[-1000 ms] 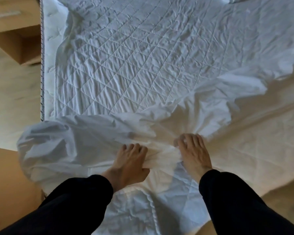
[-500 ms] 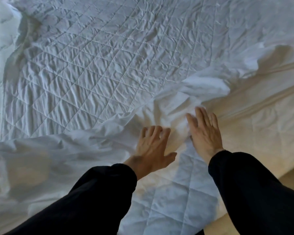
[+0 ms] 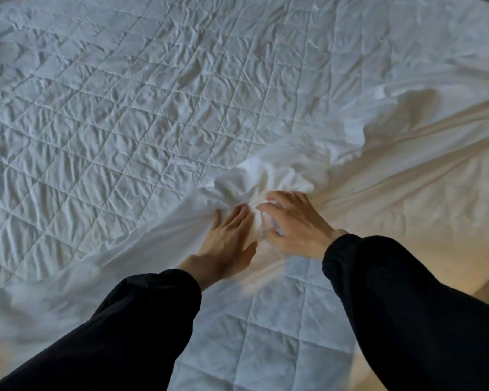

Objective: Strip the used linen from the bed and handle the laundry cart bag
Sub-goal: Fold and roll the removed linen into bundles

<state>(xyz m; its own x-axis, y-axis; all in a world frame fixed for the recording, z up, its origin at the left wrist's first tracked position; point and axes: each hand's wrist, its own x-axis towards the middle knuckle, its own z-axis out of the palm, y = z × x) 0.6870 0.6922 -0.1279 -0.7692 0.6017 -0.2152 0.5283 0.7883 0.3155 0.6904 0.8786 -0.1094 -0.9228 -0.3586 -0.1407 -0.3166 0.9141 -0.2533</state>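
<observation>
Looking down, in the head view, along two black sleeves (image 3: 124,320) reaching forward over a quilted white mattress pad (image 3: 110,108) stitched in diamonds and lying bare on the left and near side. Meeting at the middle of that pad: a crumpled white bed sheet (image 3: 266,176), gathered into a knot of folds, its remainder spread loose toward the right.

Pressing down on the cloth with the left hand (image 3: 226,241), fingers straight, grip released. Clawing into the knot with the right hand (image 3: 297,227), fingers curled, grip grasping a fold, though blurred.

Advice for doing this step well, as a judgement: close the left grip on the same knot, draw toward the body in long pulls, roll soiled cloth inward, avoid dragging the pad along. No laundry cart bag in sight.
</observation>
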